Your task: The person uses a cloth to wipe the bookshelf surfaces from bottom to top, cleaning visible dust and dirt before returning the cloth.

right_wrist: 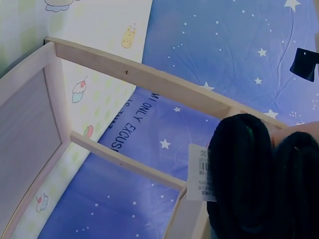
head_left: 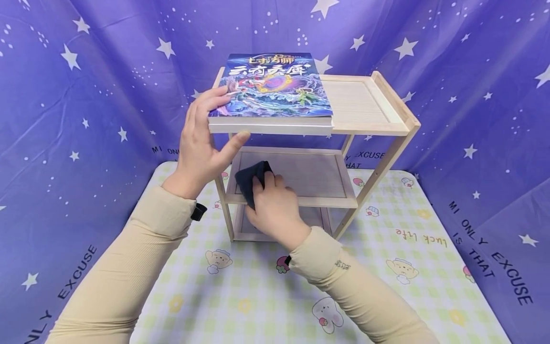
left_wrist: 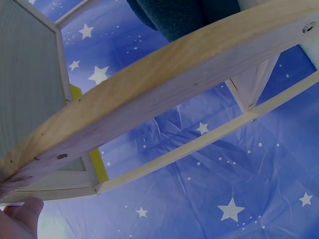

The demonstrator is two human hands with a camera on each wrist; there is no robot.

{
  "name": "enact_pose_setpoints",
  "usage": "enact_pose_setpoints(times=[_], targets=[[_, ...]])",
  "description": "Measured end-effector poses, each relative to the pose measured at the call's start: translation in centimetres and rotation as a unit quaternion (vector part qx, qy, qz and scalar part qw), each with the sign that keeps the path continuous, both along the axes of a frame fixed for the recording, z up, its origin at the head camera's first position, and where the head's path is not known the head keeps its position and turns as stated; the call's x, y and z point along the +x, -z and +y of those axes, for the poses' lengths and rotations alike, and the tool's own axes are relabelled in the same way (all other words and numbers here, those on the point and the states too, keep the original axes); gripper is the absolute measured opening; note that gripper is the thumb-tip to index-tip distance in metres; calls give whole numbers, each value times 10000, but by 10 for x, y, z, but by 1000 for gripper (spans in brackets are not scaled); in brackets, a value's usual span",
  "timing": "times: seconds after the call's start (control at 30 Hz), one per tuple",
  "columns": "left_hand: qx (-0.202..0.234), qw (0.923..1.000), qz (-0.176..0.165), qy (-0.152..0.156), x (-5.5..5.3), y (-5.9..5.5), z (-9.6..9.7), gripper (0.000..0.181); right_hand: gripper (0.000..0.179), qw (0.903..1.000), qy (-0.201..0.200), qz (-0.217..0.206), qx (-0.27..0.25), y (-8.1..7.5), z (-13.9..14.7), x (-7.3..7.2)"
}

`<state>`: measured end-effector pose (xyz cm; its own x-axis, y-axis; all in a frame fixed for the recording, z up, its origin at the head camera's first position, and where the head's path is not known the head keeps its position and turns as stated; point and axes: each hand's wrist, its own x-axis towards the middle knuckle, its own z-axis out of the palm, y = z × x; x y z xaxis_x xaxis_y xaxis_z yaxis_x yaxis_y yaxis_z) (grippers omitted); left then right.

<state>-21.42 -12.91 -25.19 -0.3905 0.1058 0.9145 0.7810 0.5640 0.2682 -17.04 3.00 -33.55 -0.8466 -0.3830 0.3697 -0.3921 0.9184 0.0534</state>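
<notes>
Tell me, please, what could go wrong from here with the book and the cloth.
The book lies near the top shelf's front edge, so it might slide off if the left hand nudges it. The right hand holds the dark cloth at the middle shelf; pushing hard could rock the wooden rack.

Rack (head_left: 365, 107): bare wood, matt, smooth, fine grain showing; metal screw head (left_wrist: 309, 27) set in it. Book (head_left: 275, 91): paper, slightly glossy printed cover, matt page edges. Cloth (head_left: 248, 179): soft fuzzy pile, matt; its tag (right_wrist: 198, 172) looks smooth and printed. Backdrop (head_left: 472, 114): creased sheet, slight sheen, looks like fabric. Table cover (head_left: 378, 310): smooth, printed, can't tell cloth or plastic. Sleeves (head_left: 103, 282): fine-ribbed fabric, matt.
</notes>
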Motion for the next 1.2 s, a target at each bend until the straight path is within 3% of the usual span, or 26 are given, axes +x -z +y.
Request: enact_pose_setpoints(times=[0.57,1.03,1.2], targets=[[-2,10000,-56,-5,0,0,1,70,62,9996,-135,256,23,3,-9,-1],[93,9999,-81,16,1,0,1,70,65,9995,-195,227,-42,3,-13,0],[49,10000,-63,30,0,0,1,70,65,9984,-516,-224,-70,1,-7,3]])
